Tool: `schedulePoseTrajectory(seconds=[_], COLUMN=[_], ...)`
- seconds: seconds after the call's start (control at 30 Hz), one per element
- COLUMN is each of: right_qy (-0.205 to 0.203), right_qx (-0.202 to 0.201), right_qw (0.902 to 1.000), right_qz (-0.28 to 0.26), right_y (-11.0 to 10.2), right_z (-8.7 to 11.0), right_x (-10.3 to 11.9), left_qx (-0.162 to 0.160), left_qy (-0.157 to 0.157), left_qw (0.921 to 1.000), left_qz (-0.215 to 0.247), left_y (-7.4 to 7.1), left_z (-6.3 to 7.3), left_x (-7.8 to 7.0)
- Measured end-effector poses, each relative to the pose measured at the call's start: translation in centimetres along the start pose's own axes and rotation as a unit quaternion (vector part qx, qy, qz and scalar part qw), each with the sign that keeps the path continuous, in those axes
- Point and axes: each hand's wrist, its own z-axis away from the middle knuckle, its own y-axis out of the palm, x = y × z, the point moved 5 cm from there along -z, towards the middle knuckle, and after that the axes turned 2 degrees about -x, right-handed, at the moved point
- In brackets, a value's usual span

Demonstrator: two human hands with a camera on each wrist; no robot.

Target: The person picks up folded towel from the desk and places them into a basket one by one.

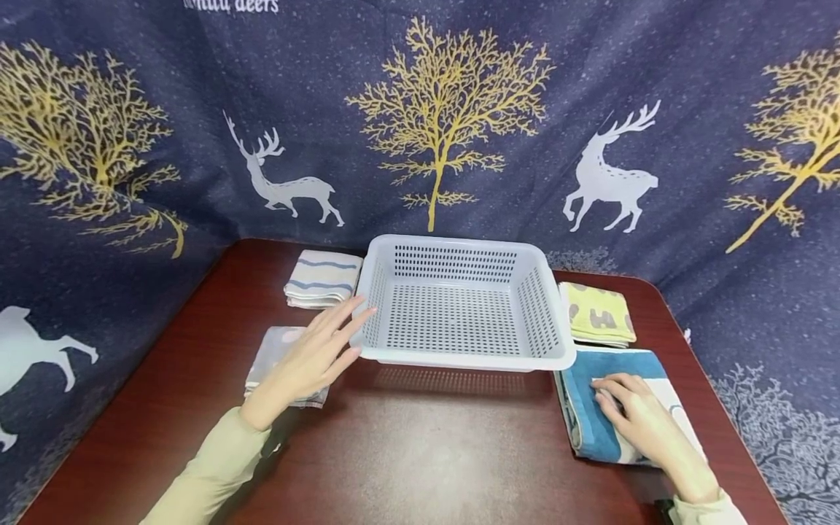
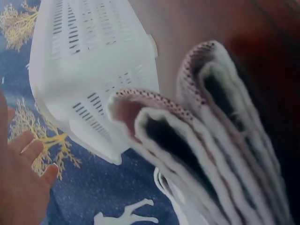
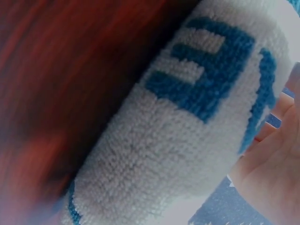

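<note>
My left hand point(image 1: 308, 364) reaches with fingers extended over a folded grey towel point(image 1: 270, 351), its fingertips at the left rim of a white perforated plastic basket point(image 1: 466, 361). Nothing is between those fingers. The grey towel's layered folds point(image 2: 187, 122) fill the middle of the left wrist view. At the right, my right hand point(image 1: 639, 419) is over a larger folded blue-and-white towel point(image 1: 590, 426), fingers loosely bent above its blue part. In the right wrist view the towel's white terry side point(image 3: 140, 145) with blue marks stands close, and the palm shows beyond it.
A folded white towel point(image 1: 324, 273) with blue wavy stripes lies left of the basket. To its right is a folded yellow-green towel point(image 1: 599, 315) with grey patches. Behind the dark red table point(image 1: 426, 445) hangs a navy cloth point(image 1: 407, 197) with deer and trees.
</note>
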Motion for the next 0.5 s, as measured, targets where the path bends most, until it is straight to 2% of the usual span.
schedulePoseTrajectory(seconds=[0.13,0.37,0.5], right_qy=[-0.002,0.002,0.000], right_qx=[0.003,0.011,0.006], right_qw=[1.0000,0.9999,1.0000], right_qz=[0.003,0.007,0.006], right_y=[0.0,0.1,0.1], right_z=[-0.1,-0.1,0.0], right_x=[0.1,0.3,0.5], left_qx=[0.018,0.066,0.069], left_qy=[0.023,0.039,0.045], left_qw=[0.9995,0.9968,0.9964], left_qz=[-0.011,-0.023,-0.018], left_y=[0.3,1.3,1.4], left_z=[-0.6,-1.5,-1.9], left_x=[-0.6,-1.5,-1.8])
